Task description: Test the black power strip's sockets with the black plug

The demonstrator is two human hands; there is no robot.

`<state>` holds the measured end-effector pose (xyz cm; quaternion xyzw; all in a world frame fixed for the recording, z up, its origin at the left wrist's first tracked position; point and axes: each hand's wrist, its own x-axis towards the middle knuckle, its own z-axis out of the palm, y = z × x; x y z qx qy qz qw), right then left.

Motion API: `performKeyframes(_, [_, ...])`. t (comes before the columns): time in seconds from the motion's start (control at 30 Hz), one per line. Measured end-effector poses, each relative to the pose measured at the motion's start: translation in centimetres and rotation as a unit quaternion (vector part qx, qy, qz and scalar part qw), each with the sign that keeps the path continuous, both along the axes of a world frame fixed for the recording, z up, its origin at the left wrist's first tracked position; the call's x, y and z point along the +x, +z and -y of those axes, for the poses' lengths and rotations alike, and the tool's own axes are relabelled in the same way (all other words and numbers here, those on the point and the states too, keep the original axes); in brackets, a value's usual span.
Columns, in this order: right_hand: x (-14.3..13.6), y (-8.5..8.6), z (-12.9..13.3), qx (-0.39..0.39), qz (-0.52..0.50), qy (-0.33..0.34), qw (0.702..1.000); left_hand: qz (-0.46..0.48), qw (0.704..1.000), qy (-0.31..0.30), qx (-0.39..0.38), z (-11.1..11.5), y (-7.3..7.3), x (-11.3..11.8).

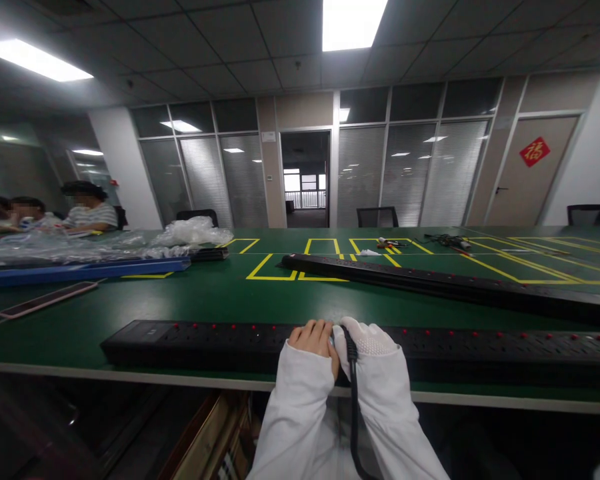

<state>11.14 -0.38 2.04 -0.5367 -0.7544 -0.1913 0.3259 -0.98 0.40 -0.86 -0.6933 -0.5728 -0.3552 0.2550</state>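
A long black power strip (205,343) with a row of red dots lies along the front edge of the green table. My bare left hand (313,340) is closed over the middle of it, fingers together and bent across the top. Right beside it, touching, my right hand (367,339) wears a white dotted glove and is curled around the end of a black cable (353,400). The cable runs down between my sleeves toward my lap. What the cable end meets is hidden under my fingers.
Behind lies a second black power strip (430,280), slanting to the right. To the left are a phone (47,300), a blue bar (90,270) and clear plastic wrap (190,232). Cables (447,241) and small tools (387,243) sit farther back. Several people (87,210) sit far left.
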Motion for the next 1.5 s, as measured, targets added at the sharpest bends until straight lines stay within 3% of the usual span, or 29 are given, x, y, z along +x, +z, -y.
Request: performKeyframes(1.5, [-0.65,0.88,-0.29,-0.056,-0.032,-0.018,0.998,-0.002,1.0,0.008,0.026,-0.4,-0.31,-0.08])
